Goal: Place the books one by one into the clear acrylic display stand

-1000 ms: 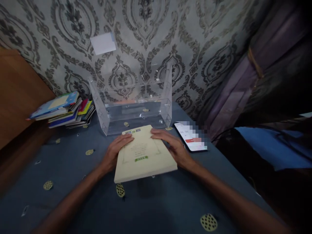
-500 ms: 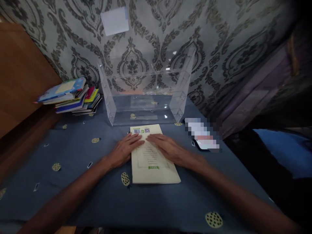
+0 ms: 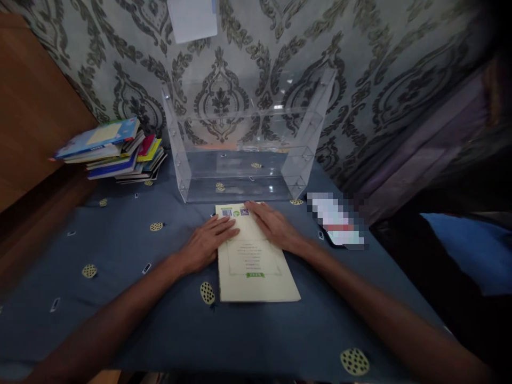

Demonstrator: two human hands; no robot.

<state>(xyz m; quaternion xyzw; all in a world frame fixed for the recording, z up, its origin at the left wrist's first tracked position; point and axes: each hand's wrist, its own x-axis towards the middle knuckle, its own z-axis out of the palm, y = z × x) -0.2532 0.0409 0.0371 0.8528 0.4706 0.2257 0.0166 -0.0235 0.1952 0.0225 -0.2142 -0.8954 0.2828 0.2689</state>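
A cream-coloured book (image 3: 260, 285) with green print, a barcode and a QR code lies flat on the blue patterned tablecloth (image 3: 160, 320). My left hand (image 3: 208, 242) rests across its left edge, palm down, fingers stretched over the upper part of the cover. On the upper right of the cover lies my right hand (image 3: 274, 224), its fingers extended towards the far edge beside the QR code. Neither hand grips anything. Just beyond the book stands a clear acrylic rack (image 3: 240, 184) with tiers and slanted side panels.
A stack of books (image 3: 116, 149) sits at the back left, near a brown wooden panel (image 3: 36, 106). To the right lies a phone (image 3: 338, 221) with a blurred screen. A patterned wall rises behind the rack, bearing a white box (image 3: 194, 21). Dark fabric hangs at the right.
My right hand has slid up the cover towards the book's far edge. The left hand stays in nearly the same place on the book. The camera view has shifted slightly.
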